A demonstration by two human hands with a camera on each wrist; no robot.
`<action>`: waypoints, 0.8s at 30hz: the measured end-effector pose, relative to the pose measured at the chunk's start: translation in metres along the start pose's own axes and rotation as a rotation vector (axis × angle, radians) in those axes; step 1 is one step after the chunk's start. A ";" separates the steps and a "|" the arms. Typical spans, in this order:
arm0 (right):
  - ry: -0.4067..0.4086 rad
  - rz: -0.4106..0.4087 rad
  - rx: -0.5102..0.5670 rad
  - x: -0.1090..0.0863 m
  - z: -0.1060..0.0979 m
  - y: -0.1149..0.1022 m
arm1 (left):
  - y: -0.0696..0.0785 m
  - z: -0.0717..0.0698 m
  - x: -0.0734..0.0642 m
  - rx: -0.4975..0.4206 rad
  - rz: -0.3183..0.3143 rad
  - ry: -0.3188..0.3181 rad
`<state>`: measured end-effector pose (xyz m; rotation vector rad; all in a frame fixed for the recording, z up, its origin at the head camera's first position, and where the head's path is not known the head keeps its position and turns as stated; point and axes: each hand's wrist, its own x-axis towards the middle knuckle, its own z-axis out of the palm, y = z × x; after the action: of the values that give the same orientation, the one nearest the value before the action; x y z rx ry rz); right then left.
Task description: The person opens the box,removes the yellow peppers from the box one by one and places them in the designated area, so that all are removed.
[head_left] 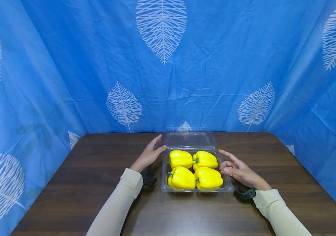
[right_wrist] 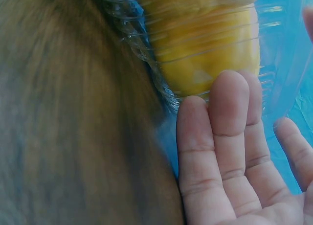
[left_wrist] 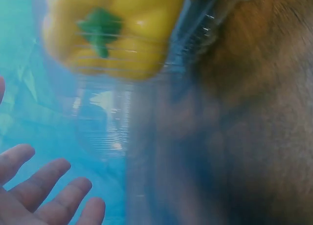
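A clear plastic clamshell box (head_left: 165,187) stands on the table with its lid (head_left: 189,140) folded back towards the curtain. Several yellow bell peppers (head_left: 181,178) with green stems sit in its base. My left hand (head_left: 149,154) is at the box's back left corner, fingers extended and thumb close to the lid's hinge; in the left wrist view its fingers (left_wrist: 63,198) are spread and hold nothing. On the right side, my right hand (head_left: 240,170) has its fingers (right_wrist: 229,105) against or very near the ribbed wall; I cannot tell whether they touch it.
The dark wood table (head_left: 97,170) reaches back to a blue curtain (head_left: 200,72) printed with white leaves. Black straps (head_left: 244,194) are worn at both wrists, below light sleeves (head_left: 117,200).
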<state>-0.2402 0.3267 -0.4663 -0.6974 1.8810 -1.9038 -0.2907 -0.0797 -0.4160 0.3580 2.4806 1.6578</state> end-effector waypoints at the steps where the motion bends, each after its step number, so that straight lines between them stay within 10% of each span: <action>1: -0.001 0.001 0.000 0.000 0.000 0.000 | 0.002 -0.001 -0.002 0.012 0.017 0.002; 24: 0.009 0.015 -0.004 0.000 0.001 -0.001 | 0.030 -0.006 -0.049 0.155 0.354 -0.072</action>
<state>-0.2394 0.3260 -0.4653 -0.6755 1.8907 -1.8972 -0.2413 -0.0872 -0.3875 0.9044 2.6138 1.5297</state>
